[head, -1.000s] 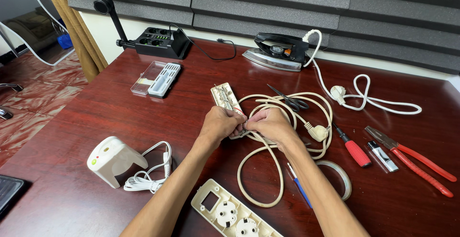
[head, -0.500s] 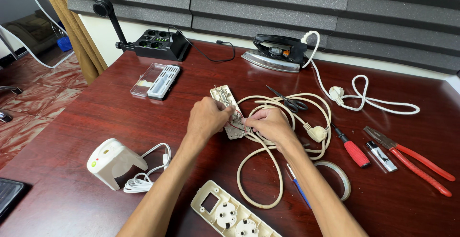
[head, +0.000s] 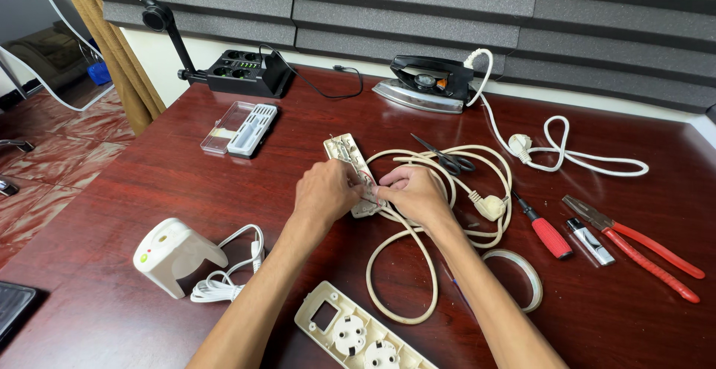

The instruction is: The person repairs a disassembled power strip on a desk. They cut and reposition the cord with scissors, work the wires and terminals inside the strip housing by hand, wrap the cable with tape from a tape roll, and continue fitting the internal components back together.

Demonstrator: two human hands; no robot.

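My left hand (head: 325,191) and my right hand (head: 415,193) meet at the middle of the dark red table (head: 149,190). Both grip the open base of a cream power strip (head: 344,151), whose inner contacts and wires face up. Its far end sticks out past my left fingers. My right fingers pinch at the wiring near the strip's near end, where the cream cable (head: 399,253) enters. That cable loops round my right hand and ends in a plug (head: 491,206). The strip's socket cover (head: 358,333) lies apart by my forearms.
Scissors (head: 447,160), a red-handled screwdriver (head: 548,233), red pliers (head: 641,246), a small lighter (head: 589,241) and a tape roll (head: 522,279) lie right. A clothes iron (head: 429,86) with white cord sits behind; a clear bit case (head: 240,127), black lamp base (head: 242,73), white device (head: 173,253) left.
My left hand has slid along the strip towards my right hand, and the strip has turned a little under it. My right hand stays on the wiring.
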